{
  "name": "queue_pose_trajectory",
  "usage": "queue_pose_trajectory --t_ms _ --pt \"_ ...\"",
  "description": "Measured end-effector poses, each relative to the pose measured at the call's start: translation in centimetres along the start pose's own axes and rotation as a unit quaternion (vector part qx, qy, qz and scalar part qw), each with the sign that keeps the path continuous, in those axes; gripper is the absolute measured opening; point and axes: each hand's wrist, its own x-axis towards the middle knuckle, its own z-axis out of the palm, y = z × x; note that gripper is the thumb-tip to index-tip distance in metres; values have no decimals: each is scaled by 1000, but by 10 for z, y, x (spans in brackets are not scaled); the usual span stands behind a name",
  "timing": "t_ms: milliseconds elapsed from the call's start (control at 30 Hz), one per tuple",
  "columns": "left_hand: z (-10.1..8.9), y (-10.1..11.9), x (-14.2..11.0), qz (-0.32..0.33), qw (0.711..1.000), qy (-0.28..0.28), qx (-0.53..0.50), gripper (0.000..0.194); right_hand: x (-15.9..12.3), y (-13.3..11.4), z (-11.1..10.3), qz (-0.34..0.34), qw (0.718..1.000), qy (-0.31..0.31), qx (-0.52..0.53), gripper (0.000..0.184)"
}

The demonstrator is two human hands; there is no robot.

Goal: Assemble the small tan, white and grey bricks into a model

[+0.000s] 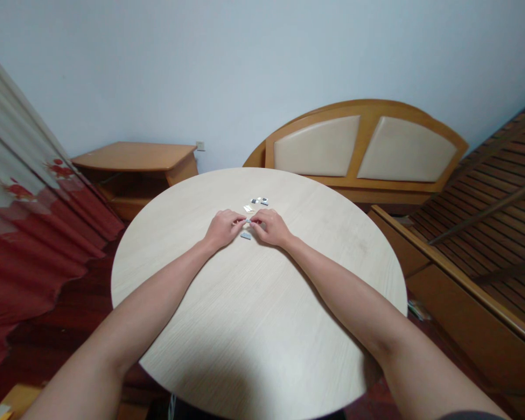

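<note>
L hand (pixel 222 228) and R hand (pixel 270 226) of a person meet over a round, pale wood-grain table (pixel 254 326), fingers curled in, thumbs & fingertips closed in a pinch on a small grey pc (pixel 247 221) held betw. them. The pc is tiny, its detail too small to tell; it sits at 3 o'clock of the L hand, 9 o'clock of the R. Taking the held pc as clock centre, a flat grey block (pixel 245 235) lies on the tabletop at 6 o'clock, just beside the hands; a whitish pc (pixel 248 209) lies near at 12, w/ a cluster of small black-&-white pcs (pixel 255 201) farther off at abt. 1 o'clock.
</note>
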Motion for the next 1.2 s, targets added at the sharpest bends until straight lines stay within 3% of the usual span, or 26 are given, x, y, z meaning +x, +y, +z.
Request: queue_pose_trajectory --t_ms 667,833,933,1200 --pt "-2 3 -2 15 999 -8 -34 15 1 -2 -1 -1 1000 -11 -20 18" --pt "-7 8 -3 15 998 -33 -60 12 -1 13 -5 95 992 52 -57 37" --pt "-10 8 -4 24 994 -75 -69 14 -4 29 -11 165 980 81 -75 36" --pt "-14 6 -3 8 989 -130 -64 13 -6 42 -17 234 966 50 -93 31"
